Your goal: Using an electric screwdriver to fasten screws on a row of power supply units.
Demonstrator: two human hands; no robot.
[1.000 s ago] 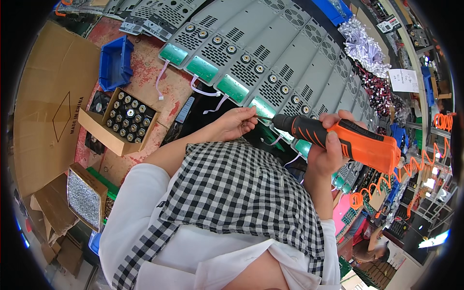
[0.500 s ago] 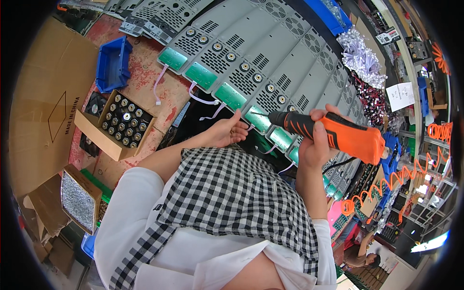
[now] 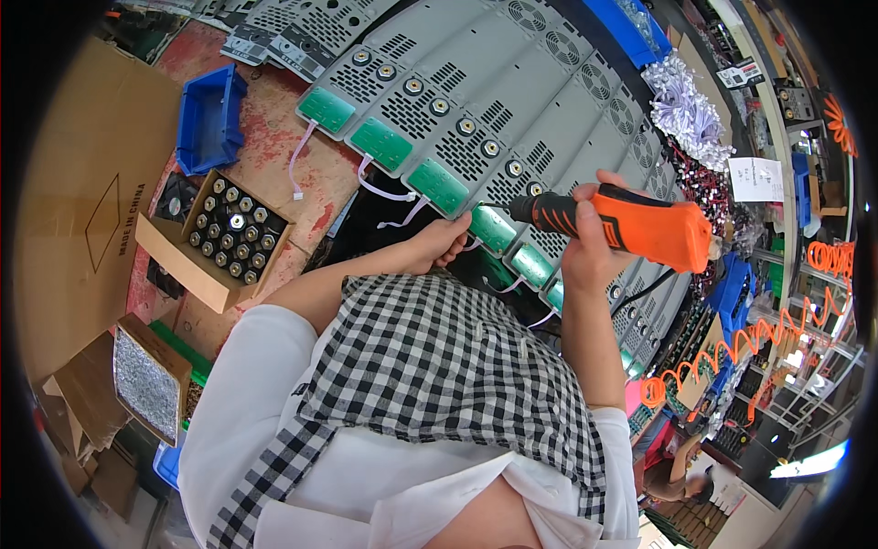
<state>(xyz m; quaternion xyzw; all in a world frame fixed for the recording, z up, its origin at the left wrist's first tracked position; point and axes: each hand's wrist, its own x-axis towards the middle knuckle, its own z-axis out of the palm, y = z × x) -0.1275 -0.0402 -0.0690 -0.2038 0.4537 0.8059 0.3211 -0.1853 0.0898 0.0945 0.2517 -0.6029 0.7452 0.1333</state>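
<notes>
The right hand (image 3: 590, 252) is gripping the orange driver (image 3: 631, 224), its long axis lying sideways, bit pointing left at the green board (image 3: 494, 229). The left hand (image 3: 444, 242), fingers curled, is touching that board's near edge, just left of the bit.

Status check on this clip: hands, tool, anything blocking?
Right hand gripping orange power screwdriver, tip at green circuit board. Left hand steadying beside it. Nothing blocking.

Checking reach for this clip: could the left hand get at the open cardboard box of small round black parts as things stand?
Probably yes. The left hand rests at a green circuit board, holding nothing visible, and the open cardboard box sits to its left on the bench with nothing between them.
</notes>
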